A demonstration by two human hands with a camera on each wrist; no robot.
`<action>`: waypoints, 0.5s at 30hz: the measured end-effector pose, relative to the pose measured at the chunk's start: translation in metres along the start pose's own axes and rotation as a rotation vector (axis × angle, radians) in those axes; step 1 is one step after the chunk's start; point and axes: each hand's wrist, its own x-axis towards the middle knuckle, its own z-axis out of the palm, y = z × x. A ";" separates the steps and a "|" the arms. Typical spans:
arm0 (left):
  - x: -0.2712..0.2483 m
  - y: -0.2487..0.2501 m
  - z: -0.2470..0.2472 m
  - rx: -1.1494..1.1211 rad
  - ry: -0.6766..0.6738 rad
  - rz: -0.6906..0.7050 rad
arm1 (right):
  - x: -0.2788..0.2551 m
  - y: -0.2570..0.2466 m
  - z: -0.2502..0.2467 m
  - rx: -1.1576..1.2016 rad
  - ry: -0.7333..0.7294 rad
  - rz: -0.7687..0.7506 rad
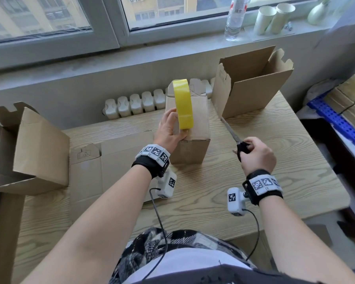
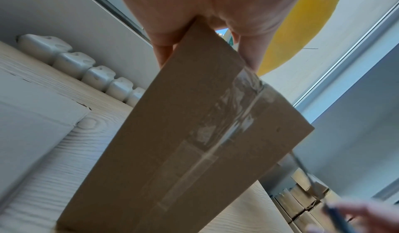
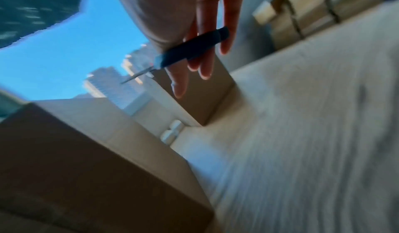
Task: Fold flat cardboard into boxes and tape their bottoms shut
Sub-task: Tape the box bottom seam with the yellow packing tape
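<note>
Left hand [image 1: 169, 130] gripped yellow tape roll [image 1: 183, 104] on upturned cardboard box [image 1: 190, 138]; right hand [image 1: 255, 153] clasped scissors [image 1: 233, 136]. Best: keep strip taut, snip close to roll.

My left hand [image 1: 169, 128] covered part of the yellow tape roll [image 1: 183, 104], so I couldn't see my fingers behind it. My right wrist view was smeared; the scissors [image 3: 192, 48] blurred, their blade tips unclear.
</note>
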 end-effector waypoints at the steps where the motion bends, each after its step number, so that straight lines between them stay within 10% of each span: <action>1: 0.000 0.001 0.000 -0.003 0.006 -0.002 | -0.002 0.008 0.008 0.019 -0.068 0.114; 15: -0.004 0.011 0.001 -0.021 0.039 -0.028 | -0.028 0.017 0.099 -0.125 -0.530 0.428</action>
